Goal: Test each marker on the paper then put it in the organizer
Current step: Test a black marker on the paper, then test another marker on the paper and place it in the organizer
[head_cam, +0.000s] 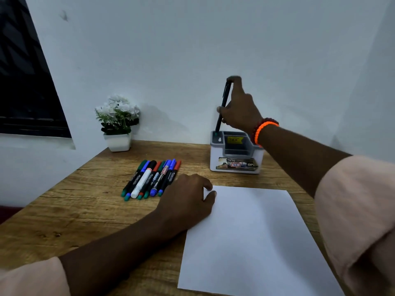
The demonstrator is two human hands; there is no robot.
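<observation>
Right hand point(239, 110) pinches a slim dark marker point(223, 103) near its top, fingers curled round the barrel. The marker stands almost upright, slightly tilted, its green lower tip in the far-left slot of the organizer point(236, 161). Organizer is a boxy white plastic shell with grey inner compartments, rounded corners, a yellow price sticker inside and a printed label on the front; it sits far right on the table point(85, 210), near the wall point(192, 50).

Left hand point(188, 197) rests palm down, fingers loosely bent, fingertips pressing the near-left corner area of the paper point(252, 242), holding nothing. One paper sheet, plain white, smooth, rectangular, lying flat at near right.

Row of markers point(151, 178) lies left of the paper, side by side and touching, roughly eight; exact count is hard where they overlap. Caps are green, blue, black, red; one barrel is white, the rest dark.

Table is wood-grain, matte brown. One small white square pot with white flowers point(118, 122) stands far left. Orange and red bead bracelets point(264, 129) on the right wrist. Peach fabric sleeves point(359, 210) on both arms.
</observation>
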